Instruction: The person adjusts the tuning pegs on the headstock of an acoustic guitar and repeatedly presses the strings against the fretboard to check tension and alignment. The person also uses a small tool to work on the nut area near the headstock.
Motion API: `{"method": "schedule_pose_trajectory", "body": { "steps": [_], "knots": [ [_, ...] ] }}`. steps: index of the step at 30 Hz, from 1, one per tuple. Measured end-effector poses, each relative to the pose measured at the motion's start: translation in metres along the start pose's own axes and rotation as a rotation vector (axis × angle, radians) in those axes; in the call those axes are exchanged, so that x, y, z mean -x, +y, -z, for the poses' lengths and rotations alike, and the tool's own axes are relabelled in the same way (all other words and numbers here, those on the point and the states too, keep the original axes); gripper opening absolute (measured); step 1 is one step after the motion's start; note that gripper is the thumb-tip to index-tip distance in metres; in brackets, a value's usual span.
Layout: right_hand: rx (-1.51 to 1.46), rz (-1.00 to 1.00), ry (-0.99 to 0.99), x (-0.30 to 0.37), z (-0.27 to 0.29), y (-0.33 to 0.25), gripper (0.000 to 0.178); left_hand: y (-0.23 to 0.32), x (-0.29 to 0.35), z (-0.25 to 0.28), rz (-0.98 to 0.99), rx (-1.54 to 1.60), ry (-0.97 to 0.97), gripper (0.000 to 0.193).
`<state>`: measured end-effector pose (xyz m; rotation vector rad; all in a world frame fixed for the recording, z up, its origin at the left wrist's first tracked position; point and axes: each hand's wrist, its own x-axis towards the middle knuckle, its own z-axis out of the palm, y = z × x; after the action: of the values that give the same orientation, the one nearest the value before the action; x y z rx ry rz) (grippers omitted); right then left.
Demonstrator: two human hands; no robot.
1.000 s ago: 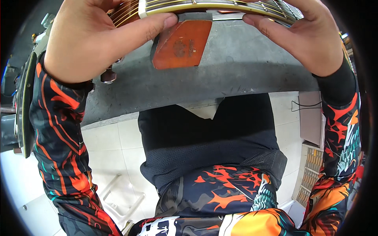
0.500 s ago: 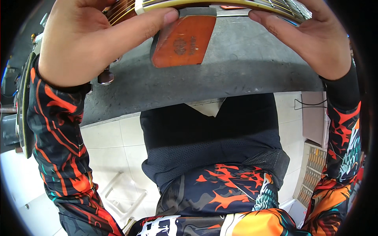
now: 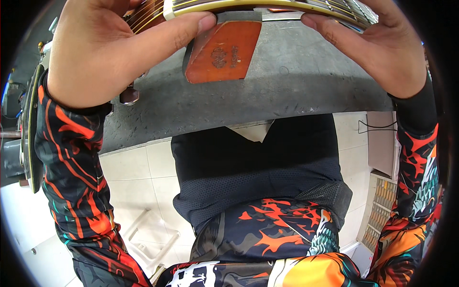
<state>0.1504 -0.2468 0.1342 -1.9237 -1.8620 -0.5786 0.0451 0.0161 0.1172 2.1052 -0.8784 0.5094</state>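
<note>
A guitar neck (image 3: 267,5) with pale edge binding and several strings runs across the top of the view. My left hand (image 3: 107,55) grips it near the white nut (image 3: 168,9), thumb laid along the near edge and fingers hidden behind. Farther right along the neck, my right hand (image 3: 377,52) holds it too, its thumb against the near edge. Under the neck stands a reddish-brown wooden neck rest block (image 3: 224,52) with a dark padded top. Below my left hand a metal tuning peg (image 3: 129,95) shows. Most of the guitar lies out of view.
A dark grey mat (image 3: 306,91) covers the workbench up to its curved front edge. At the far left stands a dark, pale-edged curved body (image 3: 34,129). A white frame (image 3: 150,237) rests on the tiled floor, and a rack of small wooden-looking pieces (image 3: 380,205) is at right.
Almost nothing differs. The view has shifted very slightly, and both hands keep the same hold on the guitar neck over the block.
</note>
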Motion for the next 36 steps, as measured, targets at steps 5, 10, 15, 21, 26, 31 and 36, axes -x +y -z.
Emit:
{"method": "schedule_pose_trajectory", "body": {
  "steps": [5, 10, 15, 21, 26, 31, 36],
  "knots": [
    [0.012, -0.016, -0.022, 0.002, 0.0, 0.0, 0.03, -0.02, 0.003, -0.008, -0.167, -0.177, -0.003, 0.033],
    [0.007, -0.002, -0.018, -0.003, 0.001, -0.001, 0.03, 0.001, 0.002, -0.004, -0.041, -0.17, -0.002, 0.026],
    [0.015, -0.005, -0.024, -0.003, 0.004, -0.002, 0.03, -0.015, 0.007, 0.002, -0.095, -0.182, 0.021, 0.025],
    [0.015, -0.016, -0.049, -0.001, 0.004, 0.001, 0.031, -0.009, 0.002, 0.003, -0.011, -0.183, -0.017, 0.026],
    [-0.212, -0.012, 0.026, 0.003, -0.006, 0.015, 0.029, 0.001, -0.005, 0.002, 0.11, -0.136, -0.017, 0.052],
    [-0.114, 0.002, 0.043, 0.005, -0.007, 0.014, 0.027, -0.01, 0.011, 0.008, -0.019, -0.131, 0.019, 0.053],
    [-0.091, 0.065, 0.13, 0.008, -0.006, 0.015, 0.022, -0.007, -0.005, 0.016, -0.092, -0.371, -0.184, 0.044]
  ]
}}
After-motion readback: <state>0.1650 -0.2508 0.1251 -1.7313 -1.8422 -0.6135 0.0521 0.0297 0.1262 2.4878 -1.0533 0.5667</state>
